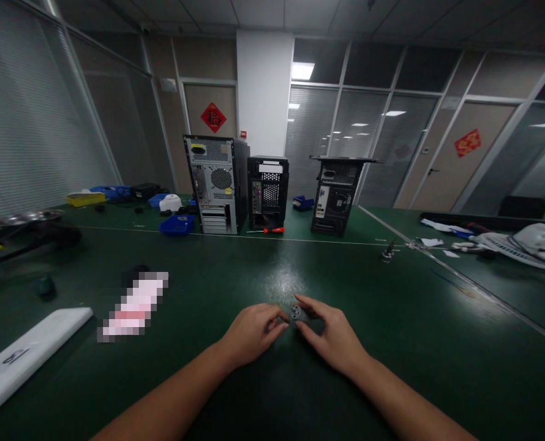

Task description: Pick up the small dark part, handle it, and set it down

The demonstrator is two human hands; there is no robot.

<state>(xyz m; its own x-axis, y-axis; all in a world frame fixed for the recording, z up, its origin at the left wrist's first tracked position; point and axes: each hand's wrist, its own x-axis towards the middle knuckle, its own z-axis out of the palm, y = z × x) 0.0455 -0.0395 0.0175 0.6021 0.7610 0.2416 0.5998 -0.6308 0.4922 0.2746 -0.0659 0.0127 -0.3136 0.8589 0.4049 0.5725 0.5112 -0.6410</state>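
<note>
Low in the middle of the head view, my right hand [330,334] holds a small grey cylindrical part [296,313] between thumb and fingers. The part's round end, marked with dark holes, faces left; its exact kind is hard to make out. Close beside it on the left is my left hand [256,331], fingers curled and thumb near the fingertips in a pinch. Whatever that pinch may hold is too small or hidden to see. Both hands are just above the dark green tabletop [272,263].
Three computer cases stand at the back: a large one [217,184], a middle one [267,190] and a right one [337,196]. A red screwdriver [274,231] lies before them. Left are a white panel [33,352] and a blurred-out pink item [137,306]. A dark pointed part [387,252] stands right.
</note>
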